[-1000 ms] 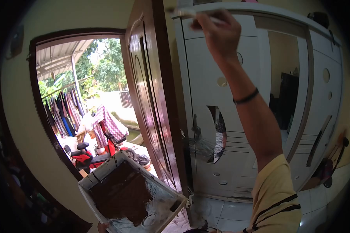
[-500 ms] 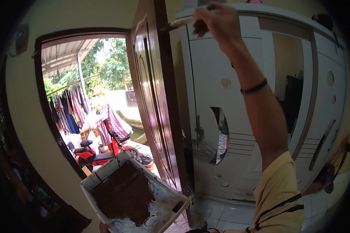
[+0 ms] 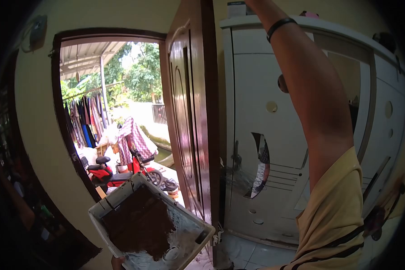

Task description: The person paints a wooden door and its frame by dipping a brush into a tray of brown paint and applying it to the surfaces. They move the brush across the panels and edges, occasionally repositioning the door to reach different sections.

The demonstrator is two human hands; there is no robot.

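Behind a shiny brown wooden door (image 3: 191, 117), the left hand (image 3: 117, 262) holds a white tray (image 3: 150, 225) of brown paint; the raised right hand is out of view.

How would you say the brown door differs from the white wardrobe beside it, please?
The door is dark glossy brown, while the wardrobe is white. The door stands swung open, edge-on towards the camera; the wardrobe's fronts are shut. The door carries raised arched panels, whereas the wardrobe has round holes, curved mirror pieces and thin dark lines. The door rises out of view at the top, but the wardrobe's top shows. Both are tall and upright, side by side.
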